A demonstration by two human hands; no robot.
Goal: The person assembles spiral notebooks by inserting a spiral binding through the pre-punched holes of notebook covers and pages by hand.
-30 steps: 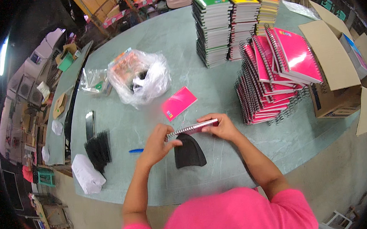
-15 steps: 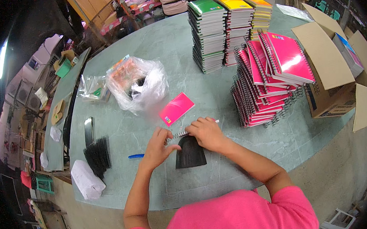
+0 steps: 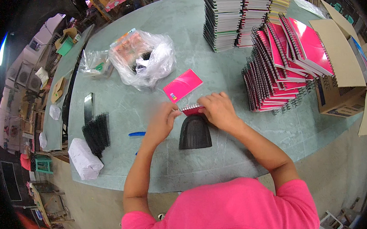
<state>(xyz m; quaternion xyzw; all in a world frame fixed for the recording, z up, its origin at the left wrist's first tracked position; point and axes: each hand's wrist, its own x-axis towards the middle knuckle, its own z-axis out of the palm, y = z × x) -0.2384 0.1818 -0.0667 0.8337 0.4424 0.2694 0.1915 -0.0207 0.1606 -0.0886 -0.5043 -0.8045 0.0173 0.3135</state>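
A small pink notebook (image 3: 192, 110) with a spiral wire coil (image 3: 186, 108) along its top edge is held up between my hands. My right hand (image 3: 219, 109) is closed on its right end. My left hand (image 3: 161, 121) is partly smeared by motion. Its thumb and fingertips pinch together at the coil's left end. Just below the notebook, a black ribbed dome-shaped block (image 3: 195, 132) stands on the table. Beyond my hands lies a loose pink cover (image 3: 183, 85) with holes punched along one edge.
Pink spiral notebooks (image 3: 273, 73) lean in a pile at right, beside an open cardboard box (image 3: 342, 98). Taller notebook stacks (image 3: 225, 21) stand behind. A plastic bag (image 3: 144, 60), black coils (image 3: 96, 134), a white paper bundle (image 3: 85, 158) and a blue pen-like item (image 3: 137, 134) lie leftward.
The notebook has turned so more of its pink face shows between my hands. My left hand has drawn its fingers together at the coil's end. The whole view has shifted.
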